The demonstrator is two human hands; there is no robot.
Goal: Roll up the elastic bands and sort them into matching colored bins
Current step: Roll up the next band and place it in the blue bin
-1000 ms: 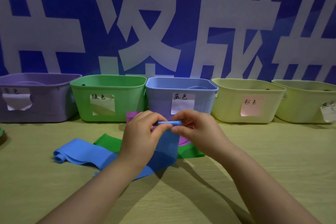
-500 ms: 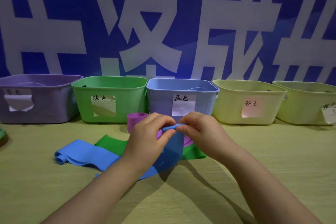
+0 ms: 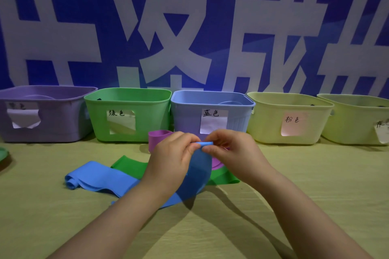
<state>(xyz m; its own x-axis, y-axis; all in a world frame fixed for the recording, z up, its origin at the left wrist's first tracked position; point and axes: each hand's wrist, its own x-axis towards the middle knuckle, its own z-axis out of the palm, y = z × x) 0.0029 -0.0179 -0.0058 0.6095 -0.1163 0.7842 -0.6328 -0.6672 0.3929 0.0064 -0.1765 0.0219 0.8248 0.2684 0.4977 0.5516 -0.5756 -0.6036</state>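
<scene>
while hands [image 3: 170, 160] [image 3: 235, 153] pinch blue band [image 3: 99, 176] rolled edge | purple band [image 3: 157, 139] partly hidden behind them

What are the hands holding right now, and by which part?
Both the left hand and right hand pinch the blue elastic band at its raised end, where a thin roll has started; the rest trails down onto the table.

blue band [image 3: 101, 178]: thin rubbery sheet, smooth, matt
green band [image 3: 128, 164]: the same smooth, matt rubbery sheet
green bin [image 3: 126, 94]: smooth plastic with a faint sheen
blue bin [image 3: 240, 124]: plastic, front wall finely ribbed
label [image 3: 213, 126]: white paper, matt
tabletop [image 3: 315, 185]: pale wood grain, matt
</scene>
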